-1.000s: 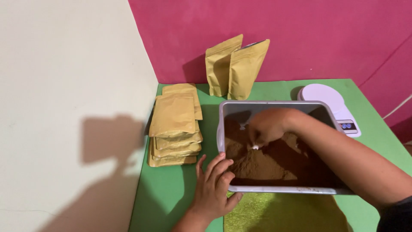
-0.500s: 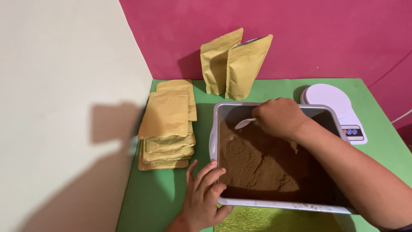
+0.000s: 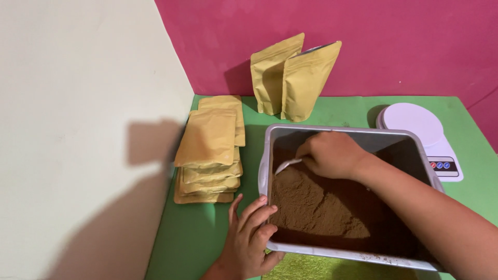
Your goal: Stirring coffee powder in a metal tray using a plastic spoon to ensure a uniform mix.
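Observation:
A grey metal tray (image 3: 265, 155) holds a heap of brown powder (image 3: 316, 205) on the green table. My right hand (image 3: 332, 154) is inside the tray near its far left corner, closed around a small white spoon (image 3: 287, 165) whose bowl touches the powder. My left hand (image 3: 250, 239) rests on the tray's near left corner, fingers spread over the rim.
A stack of flat tan pouches (image 3: 210, 150) lies left of the tray. Two standing tan pouches (image 3: 293, 78) lean by the pink wall. A white kitchen scale (image 3: 423, 132) sits at right. A shiny green-gold sheet (image 3: 311, 268) shows under the tray's near edge.
My right hand with the spoon has moved from the middle of the powder toward the tray's far left corner. The view has shifted slightly. My left hand stays on the tray's corner.

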